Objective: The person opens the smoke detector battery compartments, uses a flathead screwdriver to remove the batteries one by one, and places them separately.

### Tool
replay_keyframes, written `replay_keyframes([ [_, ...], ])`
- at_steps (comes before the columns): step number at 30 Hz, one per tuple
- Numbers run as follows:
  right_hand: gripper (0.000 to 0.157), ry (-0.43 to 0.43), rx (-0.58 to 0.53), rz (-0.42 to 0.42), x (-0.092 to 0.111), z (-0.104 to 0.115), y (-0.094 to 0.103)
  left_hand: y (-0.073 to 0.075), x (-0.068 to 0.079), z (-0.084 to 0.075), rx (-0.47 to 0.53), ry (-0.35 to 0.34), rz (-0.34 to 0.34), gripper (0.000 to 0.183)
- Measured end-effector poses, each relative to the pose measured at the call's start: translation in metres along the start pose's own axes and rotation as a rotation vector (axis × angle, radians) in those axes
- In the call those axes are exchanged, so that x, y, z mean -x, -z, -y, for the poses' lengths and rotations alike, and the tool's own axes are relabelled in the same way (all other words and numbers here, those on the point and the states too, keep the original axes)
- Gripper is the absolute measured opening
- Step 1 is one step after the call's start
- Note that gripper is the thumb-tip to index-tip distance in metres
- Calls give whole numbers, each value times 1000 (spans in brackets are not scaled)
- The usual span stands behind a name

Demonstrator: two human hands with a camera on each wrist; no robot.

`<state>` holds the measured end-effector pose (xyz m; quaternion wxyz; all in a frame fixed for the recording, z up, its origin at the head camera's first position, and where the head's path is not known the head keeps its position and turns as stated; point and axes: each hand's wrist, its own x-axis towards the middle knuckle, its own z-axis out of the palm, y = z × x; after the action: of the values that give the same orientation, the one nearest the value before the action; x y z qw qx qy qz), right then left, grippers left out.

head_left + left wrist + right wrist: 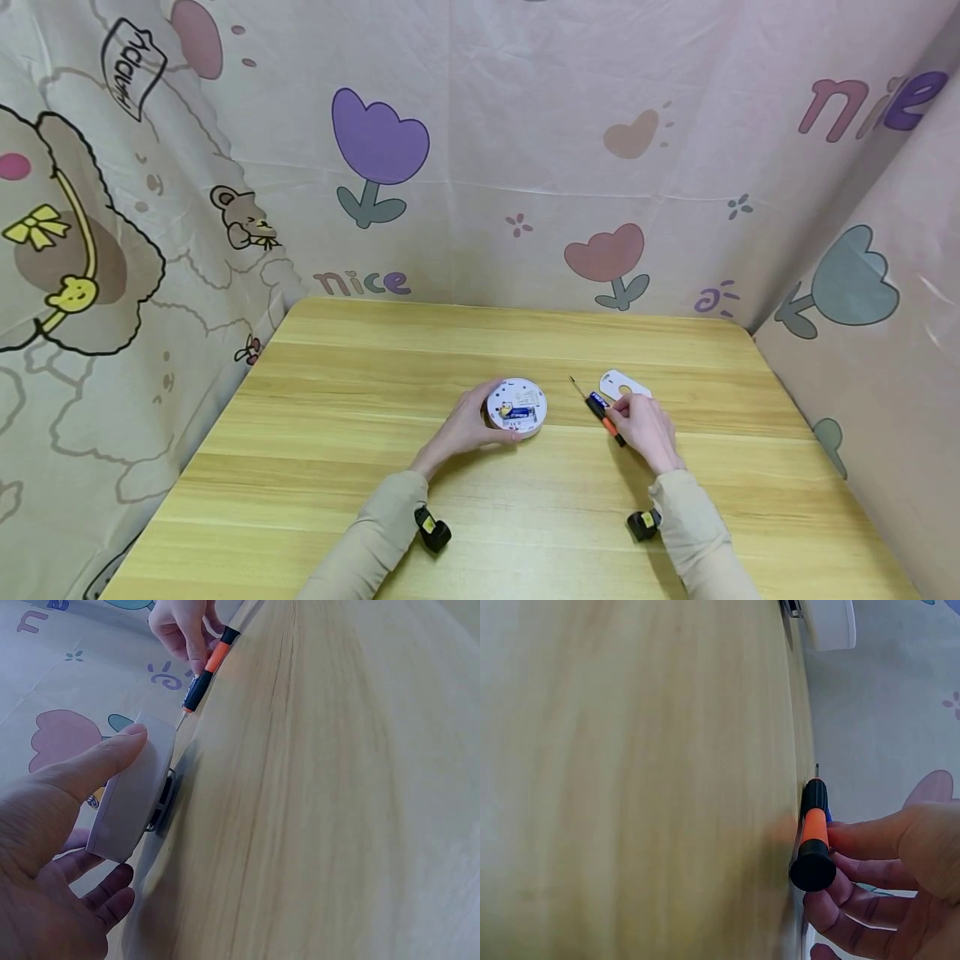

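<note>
My left hand (pixel 472 419) holds a round white smoke alarm (pixel 528 398) by its edge, thumb on the near side. Its back faces up, with a blue battery (pixel 517 412) in the compartment. In the left wrist view, the side of the alarm (pixel 139 787) shows, with a dark grille underneath. My right hand (pixel 643 423) is at an orange-and-black screwdriver (pixel 609 425) on the table, its fingertips pinching the end of a loose blue battery (pixel 597 400) beside the handle. The screwdriver (pixel 814 829) partly covers that battery in the right wrist view.
A flat white plate (pixel 615 382) with a hole lies just beyond my right hand, partly covered by it. All of this is on a wooden table (pixel 360 350). Printed fabric (pixel 487 125) hangs behind the table and along both sides.
</note>
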<state>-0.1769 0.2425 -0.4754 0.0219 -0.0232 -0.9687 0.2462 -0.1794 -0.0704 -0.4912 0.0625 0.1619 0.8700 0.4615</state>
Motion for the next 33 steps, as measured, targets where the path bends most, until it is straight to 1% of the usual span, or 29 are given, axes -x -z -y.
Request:
replay_keyframes([
  [13,19,5,16,42,-4,-2,-1,0,1,-1,0,6,4,104],
  [21,17,31,11,23,-5,-2,-1,1,1,-2,-1,2,5,103],
  [33,19,24,0,27,-4,-3,-1,1,1,-1,0,4,4,104],
])
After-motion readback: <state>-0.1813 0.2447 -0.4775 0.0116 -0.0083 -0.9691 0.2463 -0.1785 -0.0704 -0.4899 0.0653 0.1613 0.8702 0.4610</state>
